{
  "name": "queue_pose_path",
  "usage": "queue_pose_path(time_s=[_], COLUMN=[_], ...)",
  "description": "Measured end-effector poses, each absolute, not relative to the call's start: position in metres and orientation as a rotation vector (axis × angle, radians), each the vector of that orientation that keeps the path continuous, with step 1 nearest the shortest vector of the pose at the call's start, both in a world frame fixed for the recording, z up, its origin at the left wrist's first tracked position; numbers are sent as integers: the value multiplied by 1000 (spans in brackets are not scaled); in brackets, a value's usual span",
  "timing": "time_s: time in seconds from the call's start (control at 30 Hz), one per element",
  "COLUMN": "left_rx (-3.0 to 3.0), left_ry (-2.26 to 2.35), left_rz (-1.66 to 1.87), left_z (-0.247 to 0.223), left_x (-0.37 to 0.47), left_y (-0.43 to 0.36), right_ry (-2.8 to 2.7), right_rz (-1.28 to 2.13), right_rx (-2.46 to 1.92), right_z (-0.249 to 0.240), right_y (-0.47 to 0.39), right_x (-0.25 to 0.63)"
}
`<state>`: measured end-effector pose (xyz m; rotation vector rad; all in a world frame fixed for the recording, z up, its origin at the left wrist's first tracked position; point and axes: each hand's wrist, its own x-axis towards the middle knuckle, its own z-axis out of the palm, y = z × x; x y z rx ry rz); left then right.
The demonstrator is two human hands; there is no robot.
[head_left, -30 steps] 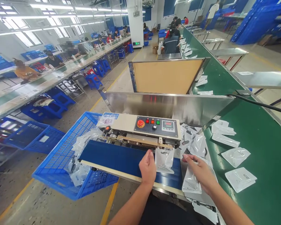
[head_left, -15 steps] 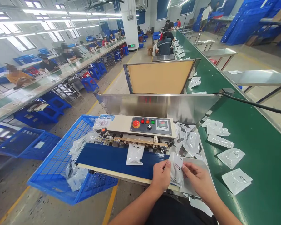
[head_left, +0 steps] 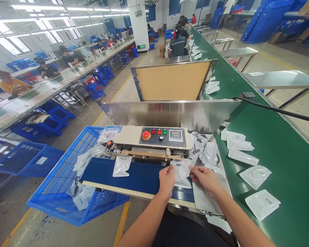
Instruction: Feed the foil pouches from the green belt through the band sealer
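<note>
Between my hands is a white pouch (head_left: pixel 182 175), its top edge at the right end of the band sealing machine (head_left: pixel 126 135). My left hand (head_left: pixel 167 181) pinches the pouch's left edge. On the opposite edge, the fingers of my right hand (head_left: pixel 204 177) are closed near the top corner. Another white pouch (head_left: pixel 122 167) hangs from the sealer farther left, lying over the blue conveyor belt (head_left: pixel 144 178). More white pouches (head_left: pixel 208 152) are heaped to the right of the machine.
A blue basket (head_left: pixel 54 171) holding pouches stands at the belt's left end. Along my right runs a green conveyor (head_left: pixel 285 161) with several loose pouches (head_left: pixel 262 204). Behind the machine rises a metal panel (head_left: pixel 167 113). A black cable (head_left: pixel 278 109) crosses the green conveyor.
Both hands have brought the pouch forward and left, up to the sealer, and turned it flatter. The other pouch has travelled left along the belt. The camera view has shifted slightly.
</note>
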<state>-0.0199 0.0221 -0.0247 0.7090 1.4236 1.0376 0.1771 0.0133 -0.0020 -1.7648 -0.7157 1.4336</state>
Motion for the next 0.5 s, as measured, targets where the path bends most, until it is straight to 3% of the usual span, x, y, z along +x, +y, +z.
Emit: queue_pose_path(time_s=[0.23,0.37,0.5], left_rx=[717,953,1172], left_ry=[1743,1694,1518], left_rz=[1458,1524,1474], left_z=[-5,10,20], left_x=[-78,-85,-73], left_y=[-12,-30,-33], right_ry=[-847,-804,-929], right_rz=[651,730,747], right_rx=[-2415,-2391,-2262], right_z=[-27,-45,-37], right_y=[88,119,97], right_x=[295,310,298])
